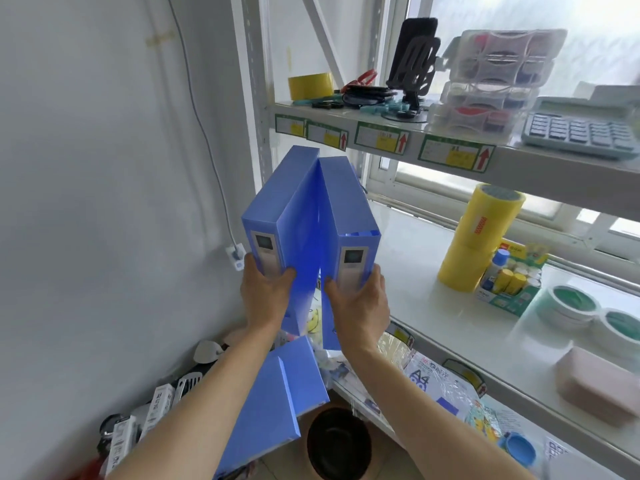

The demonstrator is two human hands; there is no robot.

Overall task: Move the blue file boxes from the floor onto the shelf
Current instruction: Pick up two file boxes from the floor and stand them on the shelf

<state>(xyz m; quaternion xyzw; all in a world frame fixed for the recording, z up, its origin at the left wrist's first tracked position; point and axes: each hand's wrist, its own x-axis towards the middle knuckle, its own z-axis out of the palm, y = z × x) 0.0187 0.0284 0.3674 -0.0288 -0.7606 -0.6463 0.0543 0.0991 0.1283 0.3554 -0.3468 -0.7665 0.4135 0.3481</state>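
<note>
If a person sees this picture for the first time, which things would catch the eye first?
Most striking are the two upright bright blue plastic file boxes in the centre, one gripped at its lower end by the left hand, the other by the right hand. A third blue file box lies lower, below the arms. A tall stack of yellow tape rolls stands on the white shelf to the right.

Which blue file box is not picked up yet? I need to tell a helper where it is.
Look below the white shelf, down by the floor. Under the left hand's forearm one blue file box lies tilted, unheld; the other two are held upright.
</note>
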